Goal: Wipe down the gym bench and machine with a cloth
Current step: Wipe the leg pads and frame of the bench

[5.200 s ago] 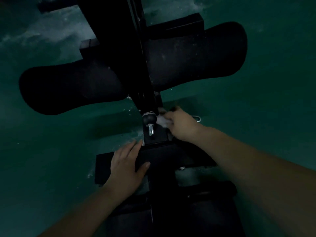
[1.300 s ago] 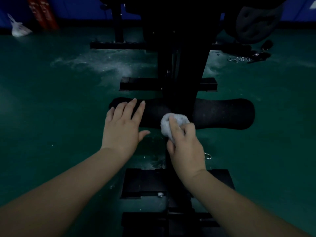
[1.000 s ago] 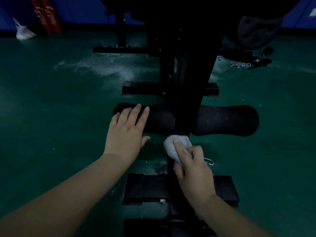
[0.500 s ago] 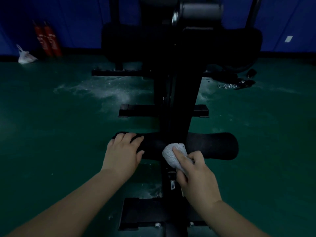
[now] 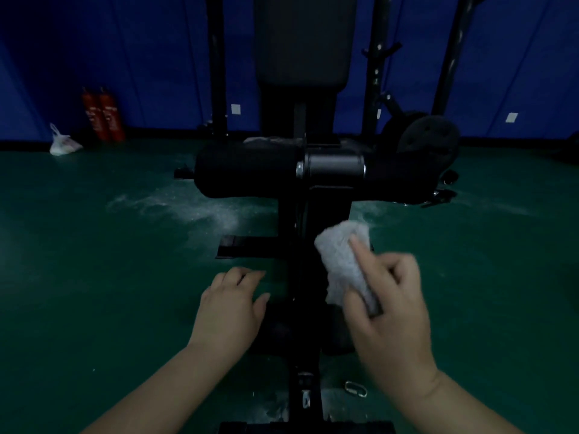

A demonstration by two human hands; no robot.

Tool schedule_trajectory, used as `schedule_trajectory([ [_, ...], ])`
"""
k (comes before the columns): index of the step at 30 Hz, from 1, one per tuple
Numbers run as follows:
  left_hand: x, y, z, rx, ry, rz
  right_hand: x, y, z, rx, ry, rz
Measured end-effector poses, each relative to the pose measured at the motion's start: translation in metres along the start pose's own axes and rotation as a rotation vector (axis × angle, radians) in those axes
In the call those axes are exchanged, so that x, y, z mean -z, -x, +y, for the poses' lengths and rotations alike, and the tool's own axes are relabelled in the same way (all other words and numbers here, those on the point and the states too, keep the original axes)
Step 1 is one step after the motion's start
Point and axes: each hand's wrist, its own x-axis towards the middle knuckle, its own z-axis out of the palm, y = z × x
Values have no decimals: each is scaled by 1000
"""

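The right hand [image 5: 391, 308] pinches the grey cloth [image 5: 344, 261] between thumb and extended index finger, against the machine's black upright post [image 5: 300, 245]. The left hand [image 5: 232, 305], fingers loosely curled, rests on the lower roller pad [image 5: 279, 327].

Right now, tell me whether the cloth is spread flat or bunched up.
Bunched up. The cloth is a rumpled wad gripped by the right hand, its index finger lying across it.
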Motion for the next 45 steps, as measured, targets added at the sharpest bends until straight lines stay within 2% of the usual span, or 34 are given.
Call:
schedule_trajectory([
  [2,18,-13,17,8,131,38,9,-33,-14,72,-17,97],
  [5,46,-32,47,-2,336,61,11,-67,-18,97,82,104],
  [8,67,-47,68,-35,435,58,13,-71,-3,21,143,80],
  [13,83,-61,78,4,522,42,29,-94,-1,-134,8,175],
  [15,86,-66,79,31,547,44,33,-125,-13,-41,16,58],
  [18,90,-72,81,55,535,27,31,-166,-29,143,106,-355],
  [20,92,-74,82,54,538,34,30,-187,-29,103,163,-512],
  [23,95,-76,81,58,545,6,35,-207,-12,-3,323,-570],
  [26,93,-76,79,49,508,-14,36,-210,-9,-65,154,-584],
  [28,92,-76,79,45,467,-10,31,-211,-16,-68,14,-676],
  [33,92,-77,80,53,385,-16,28,-222,-19,-196,43,-907],
  [37,97,-76,81,60,371,-33,45,-229,-9,-228,103,-926],
  [40,98,-77,81,67,383,-31,57,-230,3,-169,192,-758],
  [42,98,-78,82,65,400,-24,54,-226,0,-121,81,-648],
  [45,94,-77,80,70,441,-3,41,-221,-9,-116,-24,-753],
])
